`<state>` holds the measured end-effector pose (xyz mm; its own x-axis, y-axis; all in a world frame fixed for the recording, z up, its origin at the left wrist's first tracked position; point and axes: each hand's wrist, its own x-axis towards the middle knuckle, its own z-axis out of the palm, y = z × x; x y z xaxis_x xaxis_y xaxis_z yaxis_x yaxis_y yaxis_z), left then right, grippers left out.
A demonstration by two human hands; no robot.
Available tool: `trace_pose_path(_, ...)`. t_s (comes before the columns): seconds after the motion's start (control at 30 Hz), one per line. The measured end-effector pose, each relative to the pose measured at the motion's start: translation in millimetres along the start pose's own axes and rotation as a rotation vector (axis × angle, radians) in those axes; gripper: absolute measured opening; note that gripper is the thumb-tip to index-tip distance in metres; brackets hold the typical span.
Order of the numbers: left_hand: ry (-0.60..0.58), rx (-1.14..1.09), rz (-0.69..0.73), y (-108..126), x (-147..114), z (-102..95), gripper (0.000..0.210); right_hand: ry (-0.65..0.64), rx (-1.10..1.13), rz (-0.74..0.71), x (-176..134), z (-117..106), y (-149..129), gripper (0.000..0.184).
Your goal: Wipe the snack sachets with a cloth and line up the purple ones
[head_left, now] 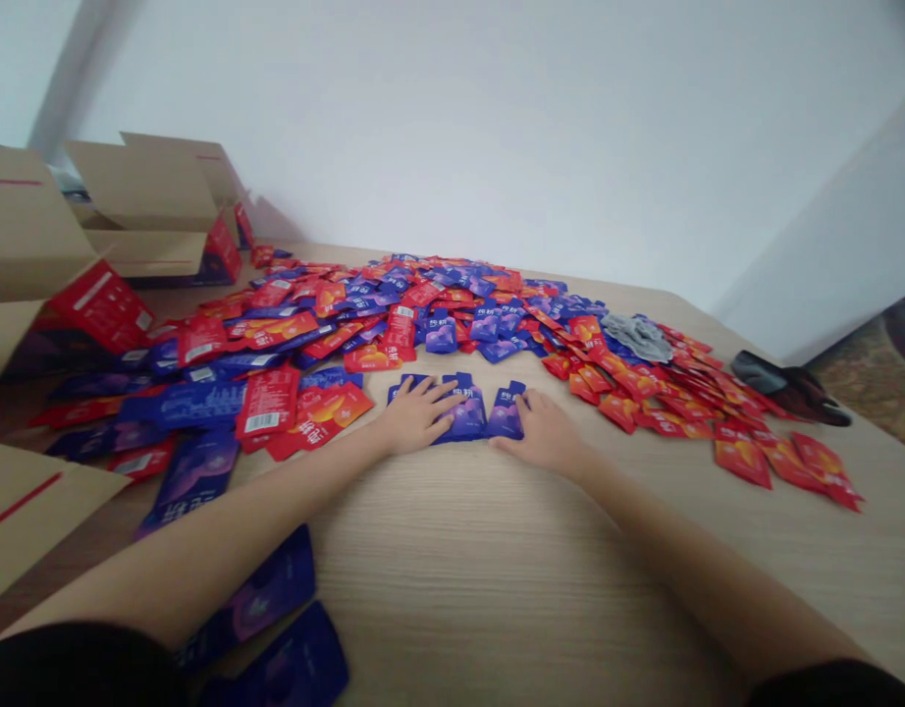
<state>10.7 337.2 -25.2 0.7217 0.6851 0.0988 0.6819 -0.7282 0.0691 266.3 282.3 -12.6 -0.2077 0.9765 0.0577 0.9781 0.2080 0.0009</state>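
Note:
Three small purple pouches with fruit pictures lie flat in a row on the wooden table; the middle pouch (468, 412) and the right pouch (503, 410) show most of their fronts. My left hand (415, 416) rests with spread fingers over the left pouch, largely hiding it, and its fingertips reach onto the middle one. At the row's other end, my right hand (545, 432) touches the edge of the right pouch, thumb apart from the fingers. Beyond both hands spreads a heap of loose red and purple sachets (442, 334).
Open cardboard boxes (147, 187) stand at the left, with larger red and purple pouches (268, 403) strewn before them. More purple pouches (291, 668) lie under and near my left forearm. A grey cloth (636, 337) sits on the heap; a dark object (791, 388) lies at the right edge.

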Motion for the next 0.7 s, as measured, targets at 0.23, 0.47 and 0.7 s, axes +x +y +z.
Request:
trace_pose_path(0.23,-0.024,-0.007,-0.017,0,1,0.0,0.05,-0.057,-0.033,0.018,-2,4,-3,0.053)
trace_pose_path(0.47,-0.022,-0.01,0.024,-2,1,-0.8,0.051,0.218,0.132,0.023,4,-1,-9,0.053)
trace_pose_path(0.7,-0.007,0.015,0.007,-3,-2,2.8,0.05,0.089,0.137,-0.085,-1,16,-64,0.059)
